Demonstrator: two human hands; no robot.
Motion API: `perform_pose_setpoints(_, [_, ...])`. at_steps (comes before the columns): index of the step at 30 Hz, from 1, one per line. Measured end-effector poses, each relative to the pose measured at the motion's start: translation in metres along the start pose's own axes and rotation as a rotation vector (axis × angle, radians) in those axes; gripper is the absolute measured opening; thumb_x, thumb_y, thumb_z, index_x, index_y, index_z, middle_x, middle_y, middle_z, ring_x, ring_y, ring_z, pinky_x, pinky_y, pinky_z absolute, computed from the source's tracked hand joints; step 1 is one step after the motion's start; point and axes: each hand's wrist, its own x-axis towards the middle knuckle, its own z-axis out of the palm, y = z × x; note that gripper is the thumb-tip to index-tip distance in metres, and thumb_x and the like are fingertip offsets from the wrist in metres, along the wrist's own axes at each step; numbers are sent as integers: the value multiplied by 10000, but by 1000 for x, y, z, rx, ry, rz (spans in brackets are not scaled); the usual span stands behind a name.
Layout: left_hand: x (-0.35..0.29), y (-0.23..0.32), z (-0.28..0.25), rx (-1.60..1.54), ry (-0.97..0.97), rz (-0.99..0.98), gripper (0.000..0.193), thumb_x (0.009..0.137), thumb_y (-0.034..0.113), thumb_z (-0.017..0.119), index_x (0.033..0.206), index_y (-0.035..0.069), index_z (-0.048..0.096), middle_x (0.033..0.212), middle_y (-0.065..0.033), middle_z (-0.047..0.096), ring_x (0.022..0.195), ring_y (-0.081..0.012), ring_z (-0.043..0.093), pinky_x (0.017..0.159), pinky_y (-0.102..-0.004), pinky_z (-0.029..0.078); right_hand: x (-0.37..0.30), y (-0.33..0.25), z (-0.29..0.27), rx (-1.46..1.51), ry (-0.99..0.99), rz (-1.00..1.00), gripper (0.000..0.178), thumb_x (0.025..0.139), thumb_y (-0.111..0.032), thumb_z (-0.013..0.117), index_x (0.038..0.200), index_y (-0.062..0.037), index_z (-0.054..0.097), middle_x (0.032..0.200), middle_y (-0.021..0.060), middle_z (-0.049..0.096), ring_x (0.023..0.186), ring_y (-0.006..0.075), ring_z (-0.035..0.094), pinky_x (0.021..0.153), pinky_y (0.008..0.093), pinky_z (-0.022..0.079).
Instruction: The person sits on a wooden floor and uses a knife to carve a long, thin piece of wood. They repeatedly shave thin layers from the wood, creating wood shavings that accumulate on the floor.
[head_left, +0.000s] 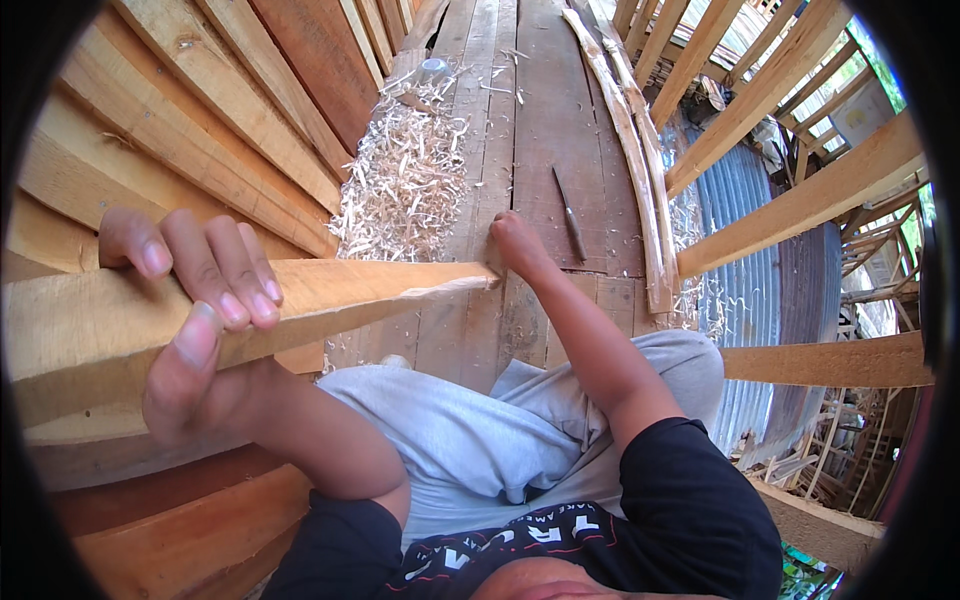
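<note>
A long squared wooden beam (330,290) runs across in front of me from the left, narrowing to a tip near the middle of the plank floor. My left hand (205,290) wraps round its thicker part, fingers over the top and thumb on the near side. At the narrow tip, my right hand (517,243) is closed with its knuckles up. What its fingers hold is hidden from view. A thin dark knife (568,212) lies on the floor just beyond and to the right of my right hand.
Curly wood shavings (405,180) are heaped beyond the beam, with a small clear container (432,68) at their far end. Stacked planks (200,110) line the left side. Long pale poles (640,170) lie along the right floor edge, beside wooden railing posts (800,200) and corrugated metal sheets (745,260).
</note>
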Motion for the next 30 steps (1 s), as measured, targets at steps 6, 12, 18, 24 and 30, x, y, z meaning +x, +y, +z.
perform_pose_setpoints(6, [0, 2, 3, 49, 35, -7, 364, 734, 54, 592, 1050, 29, 412, 669, -77, 503, 568, -159, 493, 631, -279, 435, 9, 11, -1, 537, 204, 250, 181, 776, 20, 646, 938, 30, 727, 972, 148, 716, 826, 275, 696, 764, 339, 558])
perform_pose_setpoints(12, [-1, 8, -3, 88, 24, -21, 373, 723, 46, 601, 1046, 31, 417, 662, -73, 504, 571, -156, 492, 630, -281, 434, 14, 85, -77, 1483, 778, 839, 322, 823, 102, 620, 1143, 95, 587, 952, 150, 682, 813, 241, 693, 807, 312, 613])
perform_pose_setpoints(18, [-1, 2, -2, 83, 13, -17, 378, 714, 39, 602, 1050, 29, 428, 677, -84, 522, 594, -162, 503, 644, -281, 438, -12, 129, -102, 1487, 1235, 1205, 361, 853, 88, 598, 1208, 55, 546, 1005, 142, 643, 949, 239, 669, 833, 334, 609])
perform_pose_setpoints(24, [0, 4, -9, 95, 9, -21, 400, 702, 16, 589, 1071, 18, 436, 681, -86, 528, 588, -170, 507, 653, -283, 442, 31, 6, -90, 1378, 212, 328, 419, 848, -131, 714, 1240, -25, 613, 1175, 137, 661, 1036, 285, 657, 852, 402, 563])
perform_pose_setpoints(30, [-1, 6, -9, 94, 38, -38, 422, 695, 5, 582, 1093, 2, 443, 668, -95, 531, 593, -175, 515, 656, -281, 450, -9, 20, -113, -21, -138, 911, 407, 852, -163, 625, 1222, 7, 622, 1228, 230, 629, 1156, 342, 617, 944, 429, 515])
